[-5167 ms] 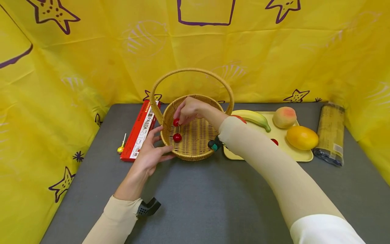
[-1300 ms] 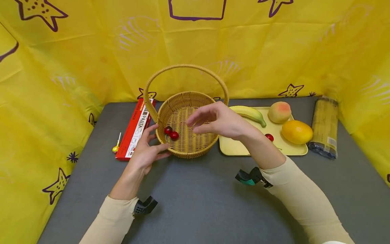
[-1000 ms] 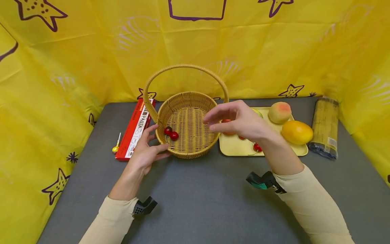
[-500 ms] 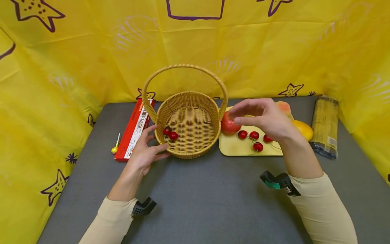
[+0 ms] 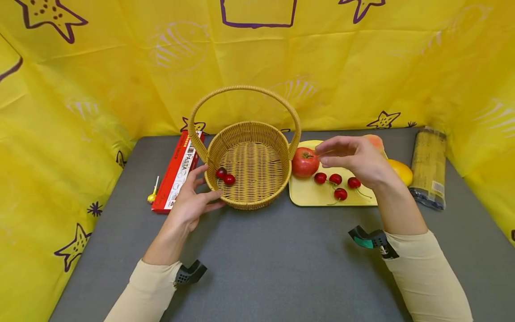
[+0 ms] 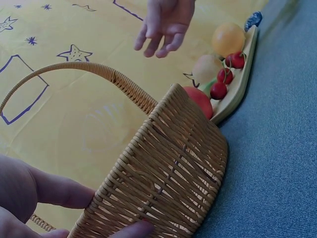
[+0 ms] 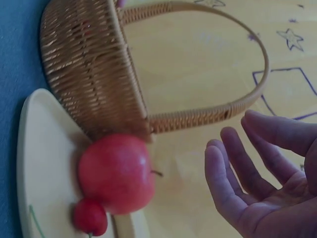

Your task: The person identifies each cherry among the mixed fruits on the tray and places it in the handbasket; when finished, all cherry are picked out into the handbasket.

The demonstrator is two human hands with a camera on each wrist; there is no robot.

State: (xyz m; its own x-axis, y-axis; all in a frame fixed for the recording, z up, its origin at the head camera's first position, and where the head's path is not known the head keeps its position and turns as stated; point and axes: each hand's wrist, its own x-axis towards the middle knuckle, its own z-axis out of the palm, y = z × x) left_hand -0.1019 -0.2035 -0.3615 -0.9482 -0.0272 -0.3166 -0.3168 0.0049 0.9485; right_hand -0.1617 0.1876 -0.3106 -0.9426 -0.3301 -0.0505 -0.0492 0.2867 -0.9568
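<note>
A wicker basket [image 5: 249, 203] with a tall handle stands mid-table. Two dark red cherries [image 5: 226, 176] lie inside it on the left. My left hand [image 5: 192, 201] rests against the basket's left side, its fingers spread and fairly straight along the outer wall near the rim. My right hand [image 5: 362, 161] hovers above the tray [image 5: 297, 194] with loosely bent fingers and nothing between them. Just left of its fingertips sits a red apple [image 7: 116, 173]. Several cherries [image 5: 340, 193] with green stems lie on the tray below. The right hand hides the banana and part of the peach [image 5: 375, 142].
A yellow mango [image 5: 401, 172] is on the tray's right, partly covered by the right forearm. Beyond it lies a wrapped brown roll [image 5: 428, 167]. Left of the basket are a red pasta box [image 5: 178, 174] and a lollipop [image 5: 152, 196]. Yellow cloth [image 5: 257, 58] hangs behind the table.
My right hand has let go of the cherry pair inside the basket and moved right, over the tray; lately it has barely moved. My left hand stays at the basket.
</note>
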